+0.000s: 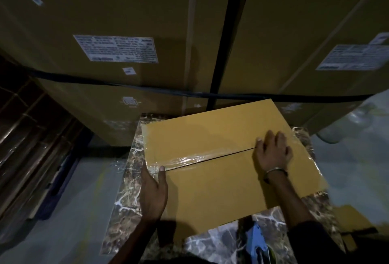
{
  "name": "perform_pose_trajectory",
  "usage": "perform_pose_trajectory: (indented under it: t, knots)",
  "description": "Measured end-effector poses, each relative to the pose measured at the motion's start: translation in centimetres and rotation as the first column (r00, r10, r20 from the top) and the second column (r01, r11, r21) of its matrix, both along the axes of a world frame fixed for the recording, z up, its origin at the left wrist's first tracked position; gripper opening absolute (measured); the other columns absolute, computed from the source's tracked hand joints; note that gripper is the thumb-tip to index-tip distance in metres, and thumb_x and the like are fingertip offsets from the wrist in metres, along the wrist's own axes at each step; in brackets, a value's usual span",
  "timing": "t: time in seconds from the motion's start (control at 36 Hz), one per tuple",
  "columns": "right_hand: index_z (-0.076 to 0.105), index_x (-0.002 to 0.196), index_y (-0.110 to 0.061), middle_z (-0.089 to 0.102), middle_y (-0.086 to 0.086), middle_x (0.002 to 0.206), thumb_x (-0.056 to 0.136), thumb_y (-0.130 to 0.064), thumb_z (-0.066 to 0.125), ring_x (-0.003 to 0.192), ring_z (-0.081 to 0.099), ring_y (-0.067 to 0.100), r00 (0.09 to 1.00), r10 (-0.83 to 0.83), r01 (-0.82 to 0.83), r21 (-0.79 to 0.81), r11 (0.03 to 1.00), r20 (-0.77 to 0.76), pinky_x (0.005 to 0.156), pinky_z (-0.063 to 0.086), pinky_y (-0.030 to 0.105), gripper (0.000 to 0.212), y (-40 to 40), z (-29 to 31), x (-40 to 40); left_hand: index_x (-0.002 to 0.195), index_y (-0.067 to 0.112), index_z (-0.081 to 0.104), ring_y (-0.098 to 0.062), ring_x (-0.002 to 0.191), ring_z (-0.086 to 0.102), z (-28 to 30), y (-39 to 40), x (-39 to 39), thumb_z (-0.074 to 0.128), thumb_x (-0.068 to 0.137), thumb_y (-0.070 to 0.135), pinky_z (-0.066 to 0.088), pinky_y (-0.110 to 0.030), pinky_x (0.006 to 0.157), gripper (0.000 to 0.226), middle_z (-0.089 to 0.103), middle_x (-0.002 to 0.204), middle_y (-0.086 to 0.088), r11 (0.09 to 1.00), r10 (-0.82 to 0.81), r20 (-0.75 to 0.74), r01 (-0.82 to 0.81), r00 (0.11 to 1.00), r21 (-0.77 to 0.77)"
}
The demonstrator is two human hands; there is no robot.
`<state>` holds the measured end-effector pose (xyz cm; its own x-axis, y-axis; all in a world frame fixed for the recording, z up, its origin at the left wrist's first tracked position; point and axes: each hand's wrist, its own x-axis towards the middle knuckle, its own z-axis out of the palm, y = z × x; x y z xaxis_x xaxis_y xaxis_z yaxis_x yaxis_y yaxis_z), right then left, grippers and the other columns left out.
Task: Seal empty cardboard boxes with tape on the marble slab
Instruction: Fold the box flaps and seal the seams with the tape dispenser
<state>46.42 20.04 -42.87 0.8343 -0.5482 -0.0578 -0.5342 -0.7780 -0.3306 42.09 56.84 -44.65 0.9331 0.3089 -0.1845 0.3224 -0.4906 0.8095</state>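
Right now the flat tan cardboard box (221, 171) lies on the brown veined marble tabletop (130, 192), its two top flaps meeting at a dark seam. A strip of clear glossy tape (185, 159) covers only the left part of that seam. The left hand (154, 190) clasps the box's left edge, thumb pressing the tape end down. The right hand (273, 152) lies flat and open-fingered on the flaps near the untaped stretch, gripping nothing. Empty, the box looks light and apt to slide on polished stone; its flaps probably sag, so steadying by the edges seems wise.
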Motion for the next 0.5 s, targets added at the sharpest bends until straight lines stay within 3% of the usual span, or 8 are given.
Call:
perform_pose_trajectory:
  t: [0.17, 0.25, 0.39, 0.5]
  knots:
    - [0.014, 0.162, -0.016, 0.018, 0.022, 0.167, 0.093, -0.082, 0.002, 0.154, 0.016, 0.040, 0.972, -0.214, 0.206, -0.084, 0.975, -0.101, 0.120, 0.015, 0.065, 0.097, -4.2, 1.2, -0.1, 0.159, 0.035, 0.022, -0.034, 0.134, 0.058, 0.3, 0.0, -0.2, 0.041, 0.106, 0.061, 0.048, -0.051, 0.107, 0.062, 0.053, 0.156, -0.006, 0.998, 0.022, -0.009, -0.021, 1.000, 0.051]
    - [0.014, 0.161, -0.012, 0.024, 0.026, 0.164, 0.091, -0.085, 0.005, 0.150, 0.024, 0.043, 0.966, -0.232, 0.224, -0.081, 0.971, -0.113, 0.118, 0.019, 0.067, 0.101, -3.9, 1.6, 0.0, 0.163, 0.032, 0.018, -0.032, 0.138, 0.056, 0.8, -0.1, -0.2, 0.040, 0.107, 0.059, 0.046, -0.049, 0.110, 0.066, 0.051, 0.159, -0.005, 0.999, 0.006, -0.008, -0.006, 1.000, 0.051]
    - [0.021, 0.157, -0.010, 0.028, 0.032, 0.158, 0.089, -0.088, 0.022, 0.145, 0.028, 0.049, 0.960, -0.246, 0.245, -0.028, 0.969, -0.131, 0.116, 0.018, 0.069, 0.104, -3.0, 2.7, 1.1, 0.158, 0.026, 0.032, -0.032, 0.129, 0.062, 1.2, 1.6, 0.1, 0.044, 0.107, 0.058, 0.048, -0.046, 0.105, 0.061, 0.060, 0.148, -0.004, 0.999, 0.036, -0.044, -0.037, 0.998, -0.023]
    - [0.027, 0.154, -0.010, 0.038, 0.033, 0.151, 0.080, -0.095, 0.022, 0.137, 0.037, 0.053, 0.979, -0.158, 0.158, -0.008, 0.987, -0.131, 0.112, 0.026, 0.071, 0.113, 0.7, 2.3, 2.2, 0.153, 0.023, 0.039, -0.034, 0.119, 0.065, 2.2, 5.5, 0.1, 0.052, 0.107, 0.049, 0.047, -0.039, 0.091, 0.054, 0.066, 0.135, -0.007, 0.991, 0.131, -0.095, -0.134, 0.987, -0.019]
